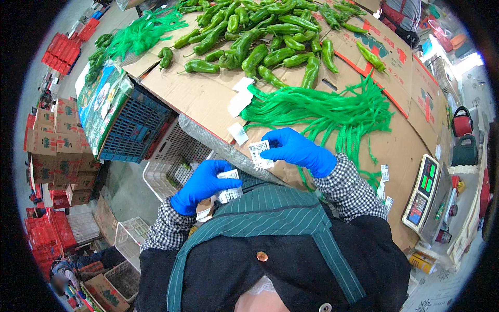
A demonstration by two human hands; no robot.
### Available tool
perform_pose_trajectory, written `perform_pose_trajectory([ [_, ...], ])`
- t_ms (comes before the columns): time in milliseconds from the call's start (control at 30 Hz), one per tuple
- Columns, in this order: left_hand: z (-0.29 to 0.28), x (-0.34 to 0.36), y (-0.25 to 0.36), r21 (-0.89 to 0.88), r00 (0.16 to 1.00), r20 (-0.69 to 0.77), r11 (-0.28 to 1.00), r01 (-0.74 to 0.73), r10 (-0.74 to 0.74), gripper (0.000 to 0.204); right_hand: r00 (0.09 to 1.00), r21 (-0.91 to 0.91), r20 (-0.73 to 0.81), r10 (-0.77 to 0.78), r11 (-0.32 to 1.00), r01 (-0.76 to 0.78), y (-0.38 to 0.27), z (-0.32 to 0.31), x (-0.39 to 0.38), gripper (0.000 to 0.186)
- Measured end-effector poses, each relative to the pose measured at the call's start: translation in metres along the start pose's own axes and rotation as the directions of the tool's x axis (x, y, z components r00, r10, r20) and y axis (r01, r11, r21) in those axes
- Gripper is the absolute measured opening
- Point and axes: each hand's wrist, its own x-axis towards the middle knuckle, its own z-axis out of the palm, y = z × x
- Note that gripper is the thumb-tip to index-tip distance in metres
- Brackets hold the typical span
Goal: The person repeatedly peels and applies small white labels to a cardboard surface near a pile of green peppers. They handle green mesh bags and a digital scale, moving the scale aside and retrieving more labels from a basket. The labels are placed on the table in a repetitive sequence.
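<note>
My left hand, in a blue glove, is closed on a small stack of white printed labels in front of my apron. Just above the table's near edge, my gloved right hand pinches a single white label between thumb and fingers. Beyond it, a bundle of green mesh net bags is spread over the cardboard. Two more white labels lie at the near edge of the cardboard, beside the netting. A large heap of green peppers covers the far part of the table.
Flattened cardboard covers the table. A digital scale stands at the right. More green netting lies at the far left, above a blue crate. A white crate sits below the table edge; stacked cartons stand farther left.
</note>
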Motion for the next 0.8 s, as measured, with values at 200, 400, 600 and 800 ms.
perform_pose_trajectory([
  [200, 0.013, 0.001, 0.005, -0.081, 0.933, -0.116, 0.933, -0.352, 0.342, 0.017, 0.984, -0.013, -0.105, -0.142, 0.990, 0.141, 0.001, 0.018, -0.003, 0.025],
  [400, 0.022, 0.011, 0.019, -0.070, 0.968, -0.055, 0.966, -0.247, 0.243, 0.017, 0.964, -0.049, -0.117, -0.238, 0.971, 0.234, 0.006, 0.025, -0.004, 0.025],
  [600, 0.036, 0.023, 0.012, 0.232, 0.897, -0.224, 0.914, -0.332, 0.382, 0.016, 0.938, -0.318, -0.078, -0.339, 0.900, 0.299, 0.007, 0.025, 0.002, 0.026],
  [800, 0.041, 0.022, 0.011, 0.000, 0.893, -0.234, 0.918, -0.396, 0.385, 0.011, 0.958, 0.023, -0.178, -0.226, 0.972, 0.234, 0.027, 0.026, 0.010, 0.029],
])
